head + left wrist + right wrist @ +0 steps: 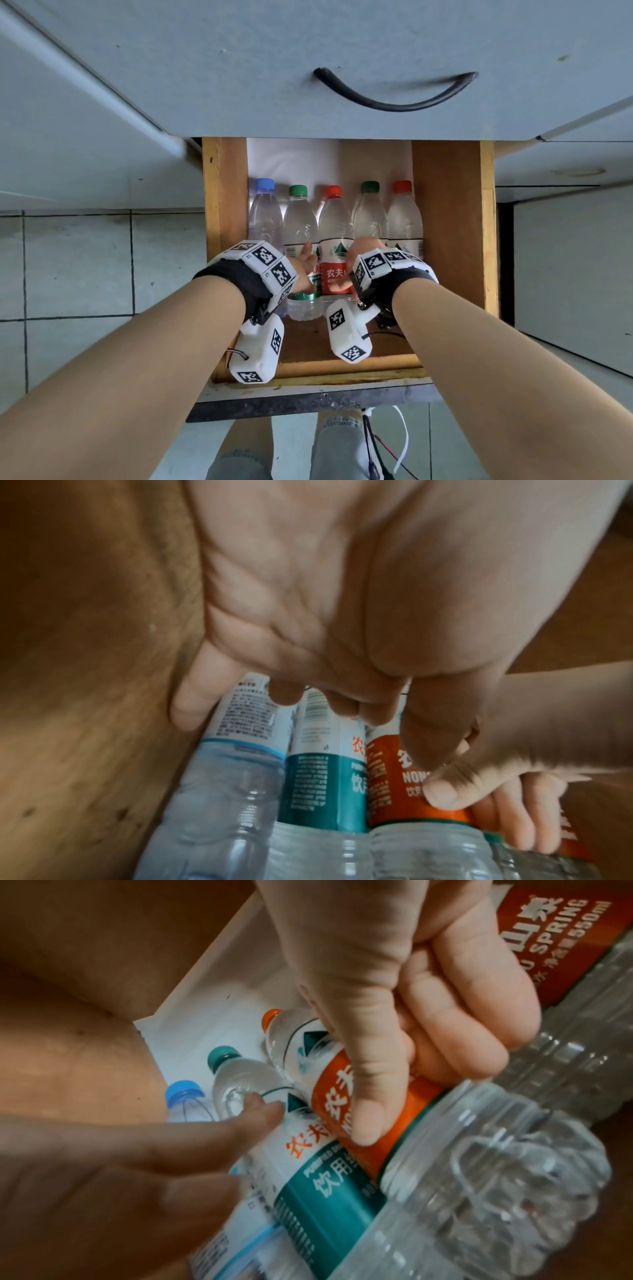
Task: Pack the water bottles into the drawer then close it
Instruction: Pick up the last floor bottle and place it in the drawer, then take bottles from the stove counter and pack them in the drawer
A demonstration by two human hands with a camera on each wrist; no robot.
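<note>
Lying side by side on the floor of the open wooden drawer [448,219], caps pointing to its back, are five water bottles: blue-capped bottle [264,216] against the left wall, green-capped bottle [300,226], red-capped bottle [335,233], a second green-capped bottle [370,212] and a second red-capped bottle [404,216] nearest the right wall. Your right hand [363,255] has its grip curled round the labelled middle of the red-capped bottle, thumb across the orange label. Your left hand [305,262] lies with fingers fairly straight over the labels of the blue-capped and green-capped bottles, thumb touching the red one; whether it presses or merely rests is hard to tell from the blurred wrist view. Handling, as a judgement: thin clear plastic, ribbed below the label, probably light if empty, heavier if filled; the contents cannot be read here. Walls will dent under a hard squeeze; round bodies will roll. Take each at the label band, where the wall is smoothest and stiffest. Row looks complete; drawer not yet closed. Above it sits another drawer front with a dark handle [394,96].
</note>
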